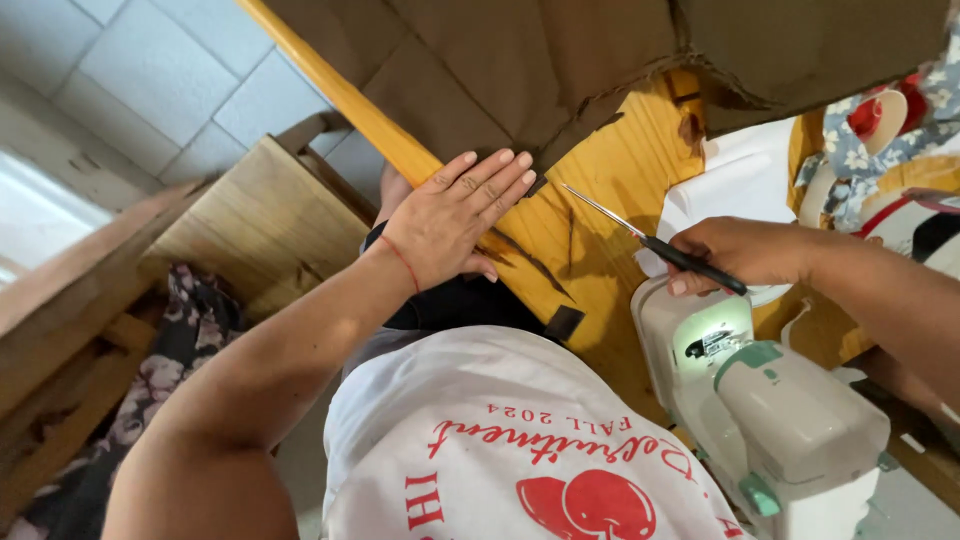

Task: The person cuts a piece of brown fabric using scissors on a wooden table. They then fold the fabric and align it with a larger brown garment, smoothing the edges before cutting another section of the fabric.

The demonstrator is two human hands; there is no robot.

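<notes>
Head view: nearest the camera is the person's white shirt (500,440) with red print, filling the lower middle. Just right of it stands a white sewing machine (770,400) with pale green knobs and a small lit lamp above its needle area, at the edge of the yellow wooden tabletop (600,190).

The left hand (455,220) lies flat, palm down and fingers stretched out together, on the near edge of the tabletop; a thin red string circles its wrist. Its fingertips (515,165) reach the lower edge of the brown fabric (520,60), which spreads over the far part of the tabletop, and appear to touch that edge.

The right hand (745,255) is closed around the black handle of a slender pointed tool (650,240), most likely a seam ripper or narrow scissors; I cannot tell which. Its metal tip points up and left toward the brown fabric's edge, ending just short of it and near the left hand's fingertips. The two hands are apart, with bare tabletop between them.

Under the right hand lies a piece of white cloth (740,180). At the far right sits a heap of floral blue fabric (880,140) with red and white items on it. A wooden stool or bench (260,220) stands to the left on the tiled floor (180,80).
</notes>
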